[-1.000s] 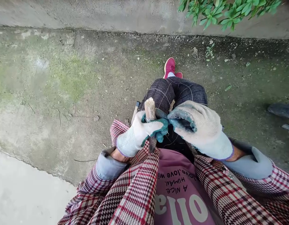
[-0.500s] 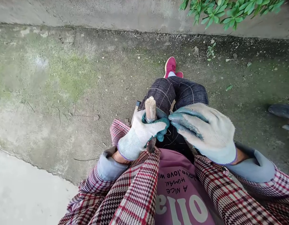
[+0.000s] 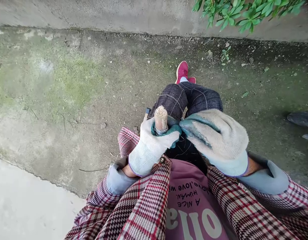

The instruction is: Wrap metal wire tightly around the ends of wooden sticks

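My left hand (image 3: 151, 143) wears a white glove with a green palm and is wrapped round a short wooden handle (image 3: 160, 119) whose cut end points up. A band of thin wire circles the handle just above my fingers. My right hand (image 3: 217, 138), in a matching glove, sits close beside it over my lap, its thumb and fingers pinched together at the handle's side. What they pinch is too small to make out. Whatever lies below the handle is hidden under my left hand.
I sit over mossy, dirty concrete ground (image 3: 69, 86) with my legs in dark checked trousers (image 3: 191, 96) and a red shoe (image 3: 181, 70) ahead. A low concrete kerb (image 3: 106, 15) runs along the top, with green leaves (image 3: 243, 11) above it. A dark object (image 3: 301, 118) lies at the right edge.
My left hand has drawn back toward my body, hiding the dark lower part of the tool. My right hand stays pinched beside the handle, shifted slightly.
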The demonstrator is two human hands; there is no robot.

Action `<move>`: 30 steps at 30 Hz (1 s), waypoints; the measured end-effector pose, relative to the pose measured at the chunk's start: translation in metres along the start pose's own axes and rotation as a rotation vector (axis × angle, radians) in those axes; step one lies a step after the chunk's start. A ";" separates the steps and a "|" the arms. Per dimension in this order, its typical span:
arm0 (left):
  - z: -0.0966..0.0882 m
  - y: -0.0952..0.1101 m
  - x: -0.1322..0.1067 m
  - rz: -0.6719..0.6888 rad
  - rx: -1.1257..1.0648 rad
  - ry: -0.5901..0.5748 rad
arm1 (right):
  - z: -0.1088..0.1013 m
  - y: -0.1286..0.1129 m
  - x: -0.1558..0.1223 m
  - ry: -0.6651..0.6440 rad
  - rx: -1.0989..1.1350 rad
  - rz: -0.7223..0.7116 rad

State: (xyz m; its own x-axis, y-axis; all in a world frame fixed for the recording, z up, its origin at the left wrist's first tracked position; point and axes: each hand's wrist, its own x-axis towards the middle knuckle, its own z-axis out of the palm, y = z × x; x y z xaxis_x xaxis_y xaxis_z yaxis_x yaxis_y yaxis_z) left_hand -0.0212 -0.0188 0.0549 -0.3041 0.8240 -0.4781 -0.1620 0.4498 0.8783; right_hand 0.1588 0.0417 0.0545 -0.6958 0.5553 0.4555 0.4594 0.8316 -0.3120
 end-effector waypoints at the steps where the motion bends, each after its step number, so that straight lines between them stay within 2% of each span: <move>1: 0.000 0.000 0.000 0.008 0.004 0.003 | 0.000 0.000 0.000 -0.002 -0.003 -0.013; 8: 0.004 0.000 -0.003 0.041 0.047 -0.004 | 0.004 -0.005 -0.007 -0.088 0.022 0.138; 11: 0.002 -0.003 -0.005 0.140 0.187 0.004 | 0.008 -0.008 -0.007 -0.101 0.038 0.197; 14: -0.004 -0.010 -0.002 0.420 0.464 -0.020 | 0.013 -0.008 -0.003 -0.107 0.025 0.217; 18: -0.017 -0.024 0.014 0.956 0.870 -0.136 | 0.015 -0.002 -0.002 -0.294 0.119 0.323; 20: -0.021 -0.029 0.021 1.095 1.010 -0.216 | 0.016 0.001 -0.004 -0.365 0.203 0.368; 24: -0.024 -0.034 0.031 1.112 1.057 -0.374 | 0.019 0.010 -0.008 -0.373 0.387 0.499; 27: -0.023 -0.034 0.033 1.055 1.002 -0.474 | 0.022 0.019 -0.012 -0.368 0.758 0.652; 29: -0.020 -0.030 0.032 0.968 0.909 -0.469 | 0.023 0.025 -0.016 -0.391 0.925 0.690; 30: -0.018 -0.026 0.031 0.884 0.833 -0.450 | 0.023 0.027 -0.018 -0.397 0.912 0.675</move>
State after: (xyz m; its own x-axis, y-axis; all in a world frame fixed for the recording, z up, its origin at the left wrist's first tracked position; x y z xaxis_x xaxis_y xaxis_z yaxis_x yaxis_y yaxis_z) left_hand -0.0430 -0.0113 0.0170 0.3590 0.9199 0.1576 0.6097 -0.3590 0.7067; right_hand 0.1711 0.0541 0.0183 -0.6601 0.7026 -0.2658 0.3486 -0.0269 -0.9369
